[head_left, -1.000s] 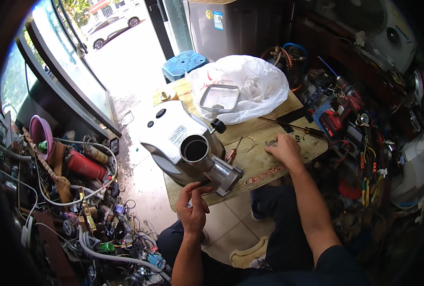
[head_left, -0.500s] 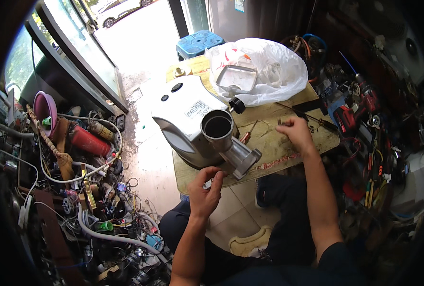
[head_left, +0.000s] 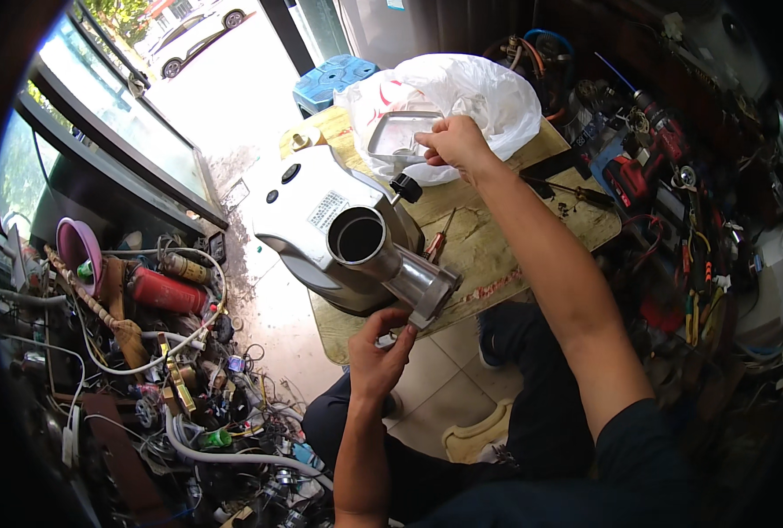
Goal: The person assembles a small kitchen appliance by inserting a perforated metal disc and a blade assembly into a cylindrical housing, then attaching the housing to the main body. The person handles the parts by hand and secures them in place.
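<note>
The wooden worktable (head_left: pixel 497 255) fills the middle of the view, and on its 9 o'clock side lies the biggest piece, a silver-grey electric meat grinder (head_left: pixel 321 220), tipped so its round metal feed tube (head_left: pixel 360 239) opens upward and its flanged throat (head_left: pixel 426 290) juts off the near edge. At 12 o'clock on the table sits a white plastic bag (head_left: pixel 479 92) with a metal hopper tray (head_left: pixel 400 136) resting on it. A red-handled screwdriver (head_left: pixel 438 236) lies at about 3 o'clock from the feed tube.

The left hand (head_left: pixel 378 352) is under the flange at 6 o'clock, fingers curled with thumb and fingertips pressing its edge, steadying the machine. The right hand (head_left: pixel 453 145) reaches to the tray at 12 o'clock, fingers closed as if pinching its rim, though the grip itself is hard to make out.

The step in hand looks like fetching the tray while bracing the body. Next would call for lifting it clear of the bag and carrying it toward the feed tube, with the left hand holding firm.
</note>
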Demonstrator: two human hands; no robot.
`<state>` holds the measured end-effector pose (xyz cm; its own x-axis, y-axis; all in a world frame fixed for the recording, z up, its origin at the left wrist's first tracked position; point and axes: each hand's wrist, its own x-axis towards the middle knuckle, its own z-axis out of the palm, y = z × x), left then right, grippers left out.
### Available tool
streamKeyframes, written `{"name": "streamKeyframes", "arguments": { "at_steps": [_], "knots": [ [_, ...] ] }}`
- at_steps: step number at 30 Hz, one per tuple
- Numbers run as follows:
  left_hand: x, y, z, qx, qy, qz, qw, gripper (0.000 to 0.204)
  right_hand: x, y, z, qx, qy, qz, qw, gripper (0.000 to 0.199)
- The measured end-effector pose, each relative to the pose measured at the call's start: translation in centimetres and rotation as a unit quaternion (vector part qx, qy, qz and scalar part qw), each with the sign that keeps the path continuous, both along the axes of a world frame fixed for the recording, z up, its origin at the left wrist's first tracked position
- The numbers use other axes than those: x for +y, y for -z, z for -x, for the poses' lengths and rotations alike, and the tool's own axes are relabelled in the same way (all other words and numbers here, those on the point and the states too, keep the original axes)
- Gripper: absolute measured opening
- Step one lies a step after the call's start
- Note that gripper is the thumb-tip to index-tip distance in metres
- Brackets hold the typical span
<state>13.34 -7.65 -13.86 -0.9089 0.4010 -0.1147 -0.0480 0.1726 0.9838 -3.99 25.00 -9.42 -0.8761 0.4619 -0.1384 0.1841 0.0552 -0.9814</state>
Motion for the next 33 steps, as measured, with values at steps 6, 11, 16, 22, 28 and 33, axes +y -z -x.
{"name": "streamKeyframes", "arguments": {
  "at_steps": [6,11,16,22,28,33],
  "knots": [
    [-0.3,0.7,-0.1,-0.006,-0.019,0.051,0.999,0.032,-3.1,-7.1,-9.4,0.048,-0.162,-0.417,0.893,0.038],
    [-1.0,2.6,-0.1,0.038,-0.005,0.097,0.995,0.028,-7.0,-17.6,-22.2,0.140,-0.332,-0.530,0.768,0.026],
    [0.8,4.2,1.2,0.005,0.014,0.101,0.995,0.021,-7.3,-20.8,-31.0,0.195,-0.361,-0.560,0.720,0.025],
    [0.4,6.5,1.7,0.025,-0.059,0.085,0.994,0.022,-6.8,-20.3,-35.3,0.224,-0.330,-0.544,0.738,0.024],
    [3.2,5.8,1.8,0.069,-0.036,0.070,0.994,0.027,-6.3,-20.3,-38.7,0.238,-0.283,-0.548,0.751,0.024],
    [2.1,5.8,1.7,0.054,0.006,0.129,0.990,0.027,-6.7,-20.0,-40.5,0.265,-0.241,-0.514,0.779,0.024]
  ]
}}
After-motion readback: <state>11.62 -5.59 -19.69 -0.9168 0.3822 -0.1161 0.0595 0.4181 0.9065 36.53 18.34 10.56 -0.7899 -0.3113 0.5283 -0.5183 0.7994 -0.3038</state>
